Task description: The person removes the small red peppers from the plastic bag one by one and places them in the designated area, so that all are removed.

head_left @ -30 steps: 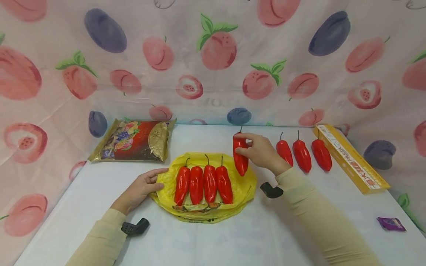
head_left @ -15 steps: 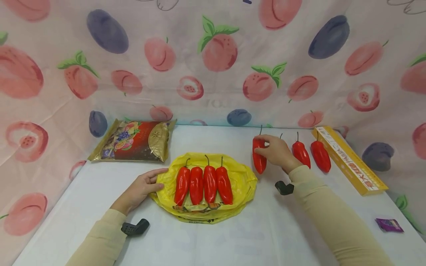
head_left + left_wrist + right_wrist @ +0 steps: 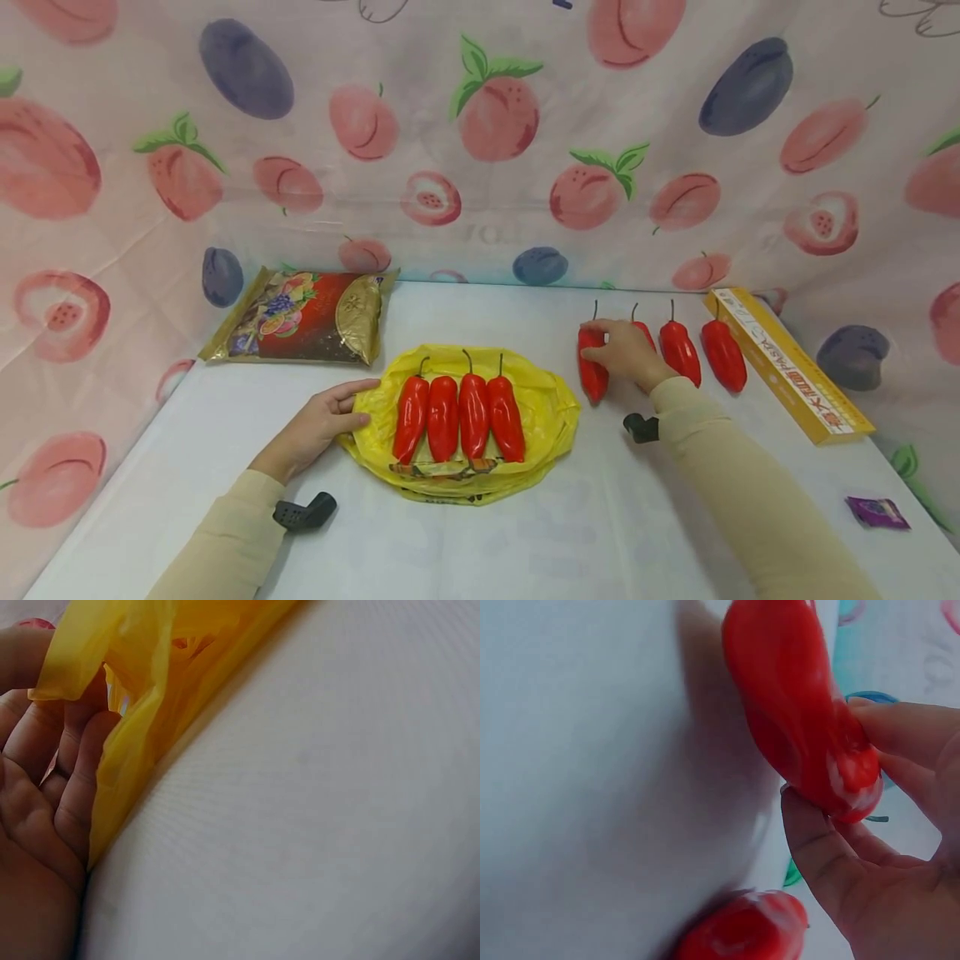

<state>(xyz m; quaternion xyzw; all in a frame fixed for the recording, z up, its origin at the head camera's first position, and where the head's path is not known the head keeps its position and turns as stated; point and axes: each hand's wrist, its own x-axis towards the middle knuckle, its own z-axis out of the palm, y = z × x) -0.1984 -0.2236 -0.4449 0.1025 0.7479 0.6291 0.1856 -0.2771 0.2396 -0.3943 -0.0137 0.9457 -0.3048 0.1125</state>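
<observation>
My right hand [image 3: 624, 350] pinches a red chili pepper [image 3: 593, 375] near its stem end, close over the white table right of the yellow bag. In the right wrist view, thumb and fingers grip that glossy pepper [image 3: 780, 682] from both sides. My left hand [image 3: 318, 421] holds the left edge of a yellow plastic bag [image 3: 551, 408]. The left wrist view shows a fold of the bag [image 3: 135, 750] between the thumb and curled fingers. Several red peppers [image 3: 473, 417] lie side by side on the bag, stems pointing away.
Right of the held pepper, a partly hidden pepper [image 3: 643, 333] and two others [image 3: 680, 354] lie in a row. Beyond them is a yellow pasta box [image 3: 791, 367]. A gold and red packet [image 3: 307, 317] lies back left, a small purple sachet [image 3: 877, 512] front right. A fruit-print cloth [image 3: 480, 208] rises behind.
The right hand has carried the pepper from above the bag's right side rightward, then down toward the table beside the row of peppers. The left hand stays on the bag's edge.
</observation>
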